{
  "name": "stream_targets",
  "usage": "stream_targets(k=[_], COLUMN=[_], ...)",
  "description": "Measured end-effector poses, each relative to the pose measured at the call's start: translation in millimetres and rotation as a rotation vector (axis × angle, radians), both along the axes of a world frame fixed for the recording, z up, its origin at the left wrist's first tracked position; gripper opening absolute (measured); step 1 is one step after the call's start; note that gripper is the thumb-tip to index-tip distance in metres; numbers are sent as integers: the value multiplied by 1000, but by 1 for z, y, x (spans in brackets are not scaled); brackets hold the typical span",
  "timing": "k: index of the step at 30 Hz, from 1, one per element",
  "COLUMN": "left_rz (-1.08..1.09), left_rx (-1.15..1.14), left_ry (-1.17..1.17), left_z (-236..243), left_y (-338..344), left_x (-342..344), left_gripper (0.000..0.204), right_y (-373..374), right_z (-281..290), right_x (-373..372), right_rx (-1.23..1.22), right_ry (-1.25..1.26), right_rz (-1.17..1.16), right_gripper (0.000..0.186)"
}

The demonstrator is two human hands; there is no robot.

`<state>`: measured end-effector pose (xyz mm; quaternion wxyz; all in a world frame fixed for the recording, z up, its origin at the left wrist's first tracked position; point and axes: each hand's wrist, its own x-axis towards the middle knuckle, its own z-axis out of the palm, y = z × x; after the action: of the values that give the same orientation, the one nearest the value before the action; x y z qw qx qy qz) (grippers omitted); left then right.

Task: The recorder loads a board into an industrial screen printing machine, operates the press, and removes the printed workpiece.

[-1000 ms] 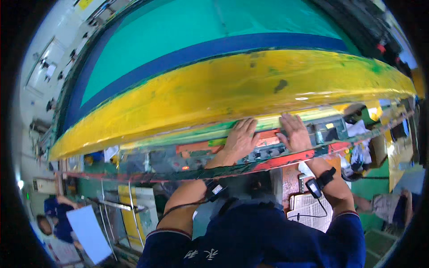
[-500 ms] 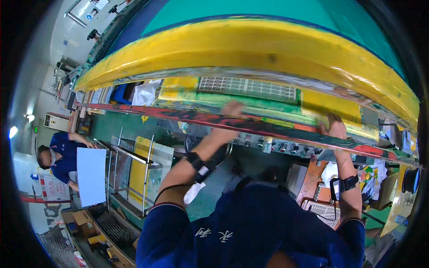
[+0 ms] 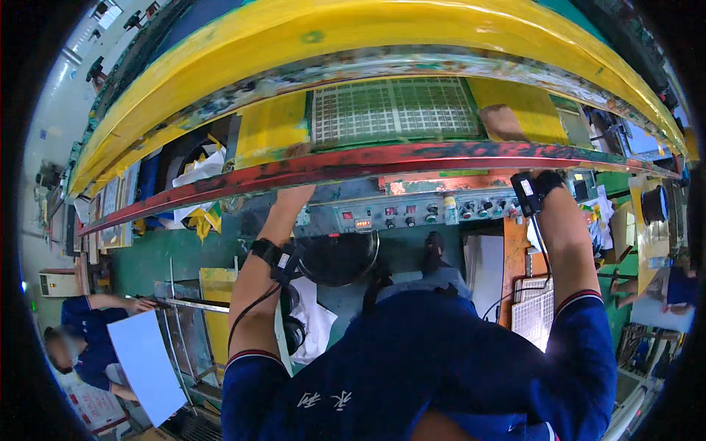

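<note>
A long red bar [image 3: 353,163], smeared dark, crosses in front of me. Behind it lies a panel with a white grid [image 3: 434,103], edged in green, between a left yellow sheet [image 3: 268,126] and a right yellow sheet [image 3: 518,99]. My right hand [image 3: 504,123] is past the bar, over the right yellow sheet near the panel's corner; its fingers are blurred. My left hand [image 3: 297,151] is at the bar by the panel's left corner, largely covered by it, so its fingers do not show. Each wrist wears a black strap with a small device.
A thick yellow beam [image 3: 368,33] spans above the panel. Below the bar sits a control panel [image 3: 412,213] with knobs and a lit display, then a round black stool [image 3: 338,259]. At left, a co-worker holds a white board [image 3: 147,360] beside a metal rack [image 3: 176,316].
My left hand has moved left toward the panel's left corner. My right hand has reached farther past the bar. The view has shifted, showing more of the grid panel.
</note>
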<state>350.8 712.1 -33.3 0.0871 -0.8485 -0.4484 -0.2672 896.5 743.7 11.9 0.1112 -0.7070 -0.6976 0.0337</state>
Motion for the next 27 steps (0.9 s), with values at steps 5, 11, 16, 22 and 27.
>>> stream_targets(k=[5, 11, 16, 22, 27], left_rz=[-45, -124, -37, -62, -58], left_rx=[111, 169, -28, -33, 1], left_ry=[-38, -46, -299, -342, -345], left_z=[-5, -63, 25, 29, 34], left_y=[-2, -8, -9, -10, -9], left_x=[-1, -55, 5, 4, 6], left_gripper=[40, 36, 33, 32, 33], right_y=[4, 12, 8, -3, -17], right_z=[7, -18, -38, -21, -12], right_x=[5, -22, 8, -12, -30], right_rx=[-111, 225, 169, 465, 665], right_ry=[-298, 244, 224, 92, 258], right_rz=[301, 149, 94, 194, 128], right_gripper=[15, 33, 34, 26, 33])
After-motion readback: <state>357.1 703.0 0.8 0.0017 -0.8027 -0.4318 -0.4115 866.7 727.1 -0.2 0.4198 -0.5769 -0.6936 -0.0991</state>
